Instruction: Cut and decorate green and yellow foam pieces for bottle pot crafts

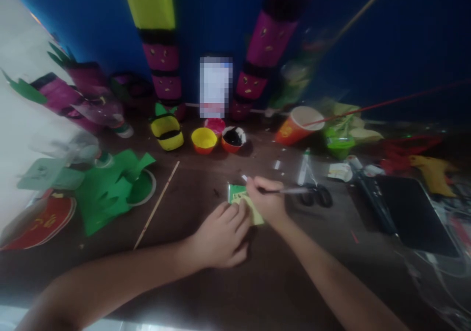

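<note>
Tabletop (165,292), dark brown, runs toward me, and on it I count two bare hands working close together over one pale yellow slip (255,213) and one small green piece (235,190). The left hand (222,235) is palm down with fingers loosely curled, fingertips on the slip; whether it pinches the paper I cannot tell. The right hand (267,198) is closed around one slim tool (283,191), just above the slip. The tool's long axis runs nearly left to right, its pale end at my left and its long tail to the right; the slip slants from far left to near right, its near right corner sticking out between the hands. The green piece shows past the slip's far left edge. Beyond the tail's end, one pair of scissors (316,193) shows dark handles; I cannot tell if they touch. One thin stick (156,206) lies slanted on the left, with bare tabletop between it and the left hand. Left of that is one cut green sheet (106,193); far right, one dark tablet (415,213). Farther out, open surface with a few white scraps (277,165) separates the right hand from three paint cups, yellow (204,140), pink (215,125) and black (233,139), and one larger orange cup (298,125). Two purple stacked columns, left (167,86) and right (252,86), stand behind.
</note>
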A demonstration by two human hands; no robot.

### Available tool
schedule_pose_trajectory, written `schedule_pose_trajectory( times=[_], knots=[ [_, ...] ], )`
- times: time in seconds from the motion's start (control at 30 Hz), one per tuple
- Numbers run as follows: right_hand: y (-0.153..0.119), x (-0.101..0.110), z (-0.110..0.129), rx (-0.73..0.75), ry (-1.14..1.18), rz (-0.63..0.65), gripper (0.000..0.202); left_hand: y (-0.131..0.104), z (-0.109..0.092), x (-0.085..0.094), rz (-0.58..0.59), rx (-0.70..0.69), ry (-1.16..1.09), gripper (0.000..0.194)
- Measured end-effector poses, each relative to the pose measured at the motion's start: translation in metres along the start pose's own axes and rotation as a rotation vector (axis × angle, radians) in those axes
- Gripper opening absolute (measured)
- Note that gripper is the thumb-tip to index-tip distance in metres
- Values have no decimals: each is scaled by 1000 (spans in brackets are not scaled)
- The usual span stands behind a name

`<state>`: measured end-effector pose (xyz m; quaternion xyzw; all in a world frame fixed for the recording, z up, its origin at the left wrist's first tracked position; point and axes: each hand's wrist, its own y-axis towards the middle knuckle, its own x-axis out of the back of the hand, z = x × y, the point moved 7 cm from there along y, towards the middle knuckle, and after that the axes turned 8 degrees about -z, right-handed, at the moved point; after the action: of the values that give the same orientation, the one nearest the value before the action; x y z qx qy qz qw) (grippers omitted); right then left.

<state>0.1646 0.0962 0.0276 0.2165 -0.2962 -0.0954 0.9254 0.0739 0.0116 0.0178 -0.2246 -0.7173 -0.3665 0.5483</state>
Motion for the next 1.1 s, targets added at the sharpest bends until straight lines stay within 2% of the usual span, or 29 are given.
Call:
schedule_pose_trajectory(
  times=[1.1],
  knots=[
    [-1, 0, -2, -8, 0, -7, 40, 0, 0, -1, 21, -2, 6, 55]
  ],
)
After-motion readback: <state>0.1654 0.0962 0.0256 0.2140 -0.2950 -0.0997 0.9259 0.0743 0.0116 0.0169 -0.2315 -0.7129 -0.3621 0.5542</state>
